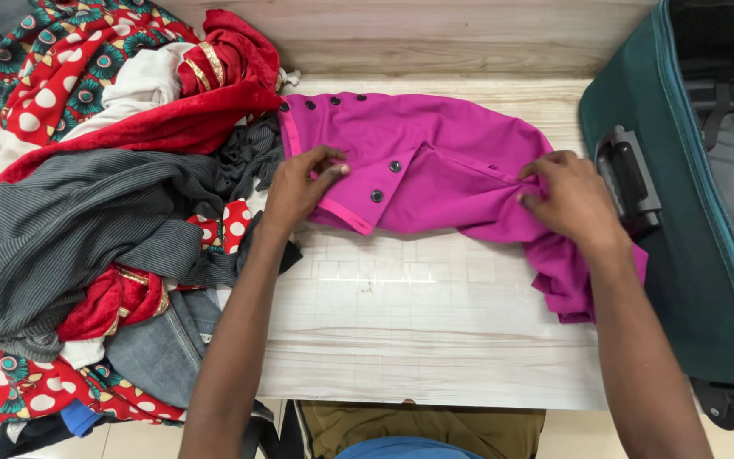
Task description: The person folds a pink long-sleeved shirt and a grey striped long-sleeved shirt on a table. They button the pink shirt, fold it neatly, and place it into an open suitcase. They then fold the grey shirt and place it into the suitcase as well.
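A magenta garment with dark buttons lies across the back of a pale wooden table. My left hand pinches its folded, pink-trimmed corner near the buttons. My right hand grips a bunched fold at the garment's right side, where loose fabric hangs toward the table's edge beside a suitcase.
A big heap of clothes fills the left: red dotted prints, grey striped cloth, red velvet, denim. An open teal suitcase with a black handle stands at the right. A wooden wall runs along the back.
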